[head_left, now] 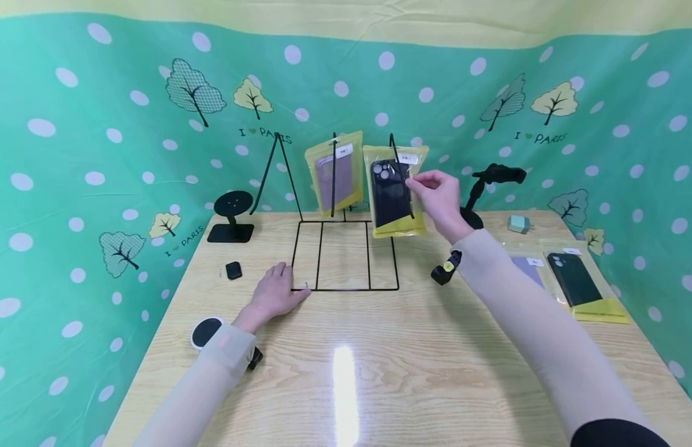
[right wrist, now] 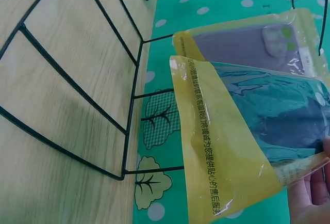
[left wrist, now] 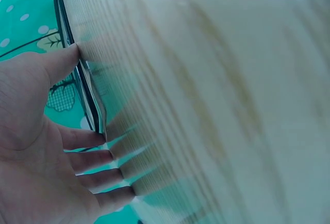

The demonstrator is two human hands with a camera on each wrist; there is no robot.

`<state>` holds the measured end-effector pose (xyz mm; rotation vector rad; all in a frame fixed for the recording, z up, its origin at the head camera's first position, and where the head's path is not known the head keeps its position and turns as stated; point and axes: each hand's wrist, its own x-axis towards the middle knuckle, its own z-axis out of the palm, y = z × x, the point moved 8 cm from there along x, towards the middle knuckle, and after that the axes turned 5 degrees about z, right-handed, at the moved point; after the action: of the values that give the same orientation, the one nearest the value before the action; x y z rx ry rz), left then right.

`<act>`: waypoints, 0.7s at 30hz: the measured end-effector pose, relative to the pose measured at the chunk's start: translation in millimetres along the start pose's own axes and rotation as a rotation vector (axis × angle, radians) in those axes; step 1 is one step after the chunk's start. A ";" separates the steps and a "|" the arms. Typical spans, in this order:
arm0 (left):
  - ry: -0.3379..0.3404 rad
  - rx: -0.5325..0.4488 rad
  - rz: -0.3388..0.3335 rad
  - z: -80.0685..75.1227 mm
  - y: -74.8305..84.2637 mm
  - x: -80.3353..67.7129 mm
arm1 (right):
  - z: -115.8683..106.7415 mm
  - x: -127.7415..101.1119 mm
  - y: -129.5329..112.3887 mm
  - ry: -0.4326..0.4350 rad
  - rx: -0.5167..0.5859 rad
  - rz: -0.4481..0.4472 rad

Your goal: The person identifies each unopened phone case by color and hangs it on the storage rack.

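A black wire display rack (head_left: 346, 254) stands mid-table with its flat base toward me. Two yellow-backed bags hang at its uprights: one with a purple phone case (head_left: 334, 172) and one with a black phone case (head_left: 393, 194). My right hand (head_left: 417, 181) pinches the top right corner of the black case's bag (right wrist: 258, 131); the purple case's bag (right wrist: 247, 43) hangs just behind it. My left hand (head_left: 278, 288) lies flat on the table, fingers straight, and its thumb (left wrist: 62, 61) touches the rack's front left corner wire (left wrist: 90, 97).
Two more bagged cases (head_left: 586, 282) lie at the table's right side, near a small teal block (head_left: 517, 223). A black clamp holder (head_left: 491, 180) stands behind my right hand. A round black stand (head_left: 232, 214), a small black piece (head_left: 233, 270) and a black-and-white disc (head_left: 206, 332) are at the left.
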<state>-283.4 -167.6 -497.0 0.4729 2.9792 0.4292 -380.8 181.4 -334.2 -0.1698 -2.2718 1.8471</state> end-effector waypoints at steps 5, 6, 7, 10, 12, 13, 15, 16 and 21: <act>-0.003 0.004 0.002 -0.3 0.4 0.3 | 2.4 11.4 -1.5 0.009 -0.004 0.028; -0.001 0.004 0.003 -0.4 0.6 0.0 | 2.6 13.5 -1.2 0.011 -0.003 0.035; -0.001 0.003 0.003 -0.4 0.8 -0.2 | 2.8 15.4 -1.0 0.012 -0.002 0.040; 0.007 0.002 0.005 -1.0 1.3 -0.8 | 3.1 19.9 0.0 0.014 -0.006 0.053; 0.011 -0.001 0.008 -1.7 1.8 -0.7 | 3.2 21.8 0.6 0.009 -0.019 0.058; 0.011 -0.001 0.010 -1.8 1.8 -0.6 | 3.3 22.6 1.2 0.007 -0.030 0.060; 0.010 0.000 0.010 -1.5 1.6 -0.3 | 4.2 23.5 2.3 0.000 -0.051 0.064; 0.008 0.002 0.008 -1.5 1.8 -0.3 | 4.6 23.7 2.7 -0.004 -0.063 0.064; 0.004 0.002 0.004 -1.7 2.2 0.0 | 4.0 22.3 6.7 -0.018 -0.134 0.084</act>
<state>-283.0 -166.0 -494.8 0.4793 2.9836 0.4276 -403.6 183.9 -339.5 -0.2745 -2.4366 1.7415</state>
